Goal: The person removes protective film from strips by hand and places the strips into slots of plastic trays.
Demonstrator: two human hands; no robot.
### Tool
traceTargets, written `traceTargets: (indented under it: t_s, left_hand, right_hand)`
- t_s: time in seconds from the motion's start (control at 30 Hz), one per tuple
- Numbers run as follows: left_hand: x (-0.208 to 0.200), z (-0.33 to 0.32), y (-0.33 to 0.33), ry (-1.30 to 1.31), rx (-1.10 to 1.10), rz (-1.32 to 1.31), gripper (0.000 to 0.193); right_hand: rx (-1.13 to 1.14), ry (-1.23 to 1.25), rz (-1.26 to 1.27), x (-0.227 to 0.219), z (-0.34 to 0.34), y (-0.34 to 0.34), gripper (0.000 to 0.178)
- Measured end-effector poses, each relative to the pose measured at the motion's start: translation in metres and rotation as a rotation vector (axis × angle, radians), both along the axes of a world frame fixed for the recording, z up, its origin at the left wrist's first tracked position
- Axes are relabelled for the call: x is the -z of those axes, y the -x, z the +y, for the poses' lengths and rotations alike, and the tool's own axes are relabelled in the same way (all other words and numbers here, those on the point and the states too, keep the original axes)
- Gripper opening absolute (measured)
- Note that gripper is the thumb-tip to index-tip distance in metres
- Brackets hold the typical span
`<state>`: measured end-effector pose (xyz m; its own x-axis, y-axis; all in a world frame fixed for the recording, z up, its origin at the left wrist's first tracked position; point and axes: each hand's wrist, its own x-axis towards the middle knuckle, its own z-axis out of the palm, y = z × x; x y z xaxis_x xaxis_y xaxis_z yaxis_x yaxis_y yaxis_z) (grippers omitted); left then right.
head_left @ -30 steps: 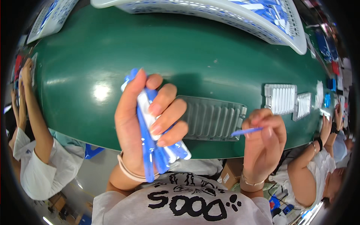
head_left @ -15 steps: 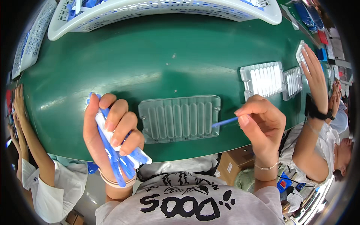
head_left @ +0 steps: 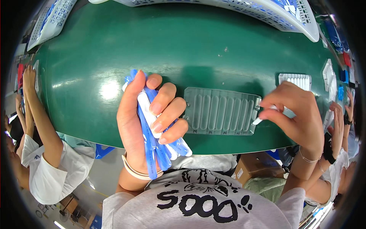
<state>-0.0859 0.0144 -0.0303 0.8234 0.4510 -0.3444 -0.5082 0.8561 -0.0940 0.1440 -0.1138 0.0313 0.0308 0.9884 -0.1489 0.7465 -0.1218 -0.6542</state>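
Observation:
My left hand (head_left: 131, 118) is closed round a bundle of flat blue and white plastic sticks (head_left: 162, 154), whose ends fan out below my fingers. To the right of it, a clear plastic tray (head_left: 225, 110) with several long rounded slots lies on the green table (head_left: 152, 42). Beside the tray's right edge, my right hand (head_left: 299, 108) pinches a white stick (head_left: 258, 121) between thumb and fingers. The stick's tip is close to the tray's corner; whether it touches cannot be made out. Motion blurs the right fingers slightly.
A white openwork basket (head_left: 263, 15) of blue and white pieces stands at the far edge, another basket (head_left: 53, 24) at far left. More slotted trays, one with white pieces (head_left: 299, 81), lie right. Co-workers' arms (head_left: 45, 118) and hands (head_left: 336, 124) are at both sides.
The whole view has shifted, so the tray and both hands appear further right. The stick in my right hand showed blue before; now a white stick shows there.

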Motion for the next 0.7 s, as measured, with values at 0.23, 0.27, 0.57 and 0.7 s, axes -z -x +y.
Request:
traceTargets:
  t_s: [0.23,0.27,0.57,0.7]
  left_hand:
    - [-0.005,-0.008,0.011,-0.09,0.044,-0.003,0.033]
    - [-0.004,-0.01,0.007,-0.088,0.042,-0.006,0.033]
    - [-0.008,-0.012,0.0,-0.041,0.099,-0.009,0.029]
    - [-0.008,-0.017,0.002,-0.09,0.075,-0.031,0.029]
  right_hand:
    - [-0.146,-0.219,-0.069,0.034,0.021,-0.006,0.042]
    - [-0.148,-0.217,-0.072,0.032,0.017,-0.004,0.042]
    - [0.002,-0.115,-0.011,0.033,0.006,0.016,0.034]
    - [0.048,-0.303,-0.119,0.037,0.009,0.027,0.024]
